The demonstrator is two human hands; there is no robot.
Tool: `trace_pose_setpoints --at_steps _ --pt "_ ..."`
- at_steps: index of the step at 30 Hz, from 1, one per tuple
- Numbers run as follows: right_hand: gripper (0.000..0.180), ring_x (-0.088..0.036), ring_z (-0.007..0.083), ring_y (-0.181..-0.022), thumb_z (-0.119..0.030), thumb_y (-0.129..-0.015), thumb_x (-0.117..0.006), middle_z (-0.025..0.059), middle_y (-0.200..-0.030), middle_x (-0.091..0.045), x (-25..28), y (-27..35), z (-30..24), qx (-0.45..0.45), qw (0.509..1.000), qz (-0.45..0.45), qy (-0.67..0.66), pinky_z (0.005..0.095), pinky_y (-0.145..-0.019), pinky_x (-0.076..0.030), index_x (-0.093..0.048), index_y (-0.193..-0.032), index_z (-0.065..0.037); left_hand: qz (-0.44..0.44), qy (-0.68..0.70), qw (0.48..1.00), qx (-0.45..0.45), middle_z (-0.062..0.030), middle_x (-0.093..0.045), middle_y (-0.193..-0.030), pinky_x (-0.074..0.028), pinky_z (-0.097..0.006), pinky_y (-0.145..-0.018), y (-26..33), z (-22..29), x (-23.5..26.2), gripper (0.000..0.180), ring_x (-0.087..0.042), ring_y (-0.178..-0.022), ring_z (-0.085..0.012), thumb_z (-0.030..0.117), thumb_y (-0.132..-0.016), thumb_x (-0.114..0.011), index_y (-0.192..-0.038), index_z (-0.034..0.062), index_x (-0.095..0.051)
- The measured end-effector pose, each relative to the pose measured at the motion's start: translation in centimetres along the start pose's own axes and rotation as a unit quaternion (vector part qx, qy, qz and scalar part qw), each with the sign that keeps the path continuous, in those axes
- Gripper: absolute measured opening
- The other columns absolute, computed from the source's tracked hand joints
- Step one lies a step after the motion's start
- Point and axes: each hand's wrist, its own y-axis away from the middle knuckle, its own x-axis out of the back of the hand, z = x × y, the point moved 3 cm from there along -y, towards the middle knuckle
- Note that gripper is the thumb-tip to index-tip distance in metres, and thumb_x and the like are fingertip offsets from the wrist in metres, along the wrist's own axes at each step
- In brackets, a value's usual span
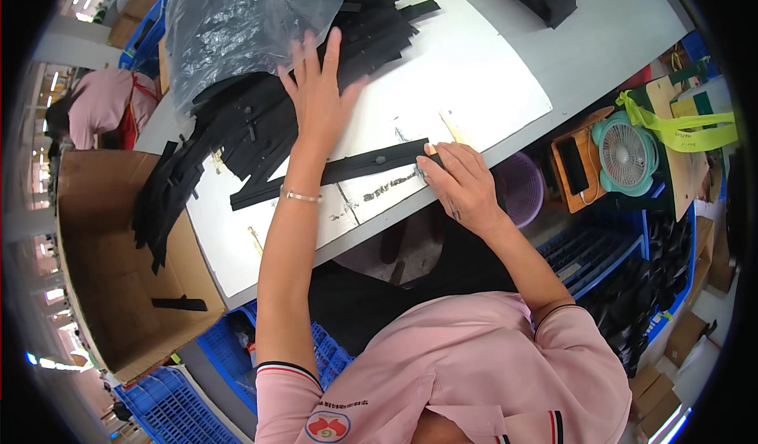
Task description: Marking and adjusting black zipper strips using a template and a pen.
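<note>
My left hand [320, 100] is spread wide over the pile of black strips [264, 128] at upper centre, with no grip on anything that I can see. My right hand [466, 183] curls in at the right end of a single black strip [347, 170], which slants across the middle of the frame on the white board [482, 73]; I can't tell whether finger and thumb close on it. Handling it well, I judge, means steadying that end lightly, keeping the strip flat, and parting strips singly, since the overlapping pile could drag neighbours along.

The clear plastic bag [245, 33] at upper left covers part of the pile and looks likely to snag my left fingers. An open cardboard box [110, 207] stands at left; at right are a green fan [625, 153] and a purple basket [523, 191].
</note>
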Motion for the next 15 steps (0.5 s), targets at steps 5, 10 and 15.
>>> trace_pose_setpoints --at_steps 5,10,15 --pt "0.037 -0.067 0.0296 -0.110 -0.006 -0.082 -0.077 0.0129 -0.118 -0.070 0.3 0.2 0.1 -0.010 1.000 0.010 0.002 0.0448 -0.101 -0.052 -0.072 -0.119 -0.008 -0.045 0.084 0.995 0.035 -0.0213 -0.021 -0.171 -0.008 -0.065 -0.125 4.4 5.0 5.6 0.095 -0.015 -0.159 -0.0447 0.013 -0.081 -0.080 -0.163 0.0154 -0.035" --pt "0.041 -0.065 0.0315 -0.115 -0.008 -0.080 -0.082 0.0128 -0.122 -0.071 0.4 0.1 -0.3 -0.026 1.000 -0.002 -0.013 0.0471 -0.104 -0.049 -0.072 -0.120 -0.005 -0.059 0.118 0.990 0.052 -0.0131 -0.052 -0.158 -0.019 -0.055 -0.128 12.1 6.4 7.2 0.052 -0.040 -0.152 -0.0352 0.011 -0.091 -0.073 -0.142 0.0103 -0.064" --pt "0.040 -0.065 0.0269 -0.114 -0.013 -0.083 -0.082 0.0105 -0.120 -0.070 0.4 0.0 -0.5 -0.022 1.000 -0.012 0.016 0.0447 -0.106 -0.048 -0.072 -0.122 -0.009 -0.077 0.129 0.987 0.059 -0.0113 -0.056 -0.154 -0.023 -0.055 -0.125 13.9 6.9 6.3 0.041 -0.045 -0.147 -0.0342 0.023 -0.099 -0.070 -0.137 0.0097 -0.069"
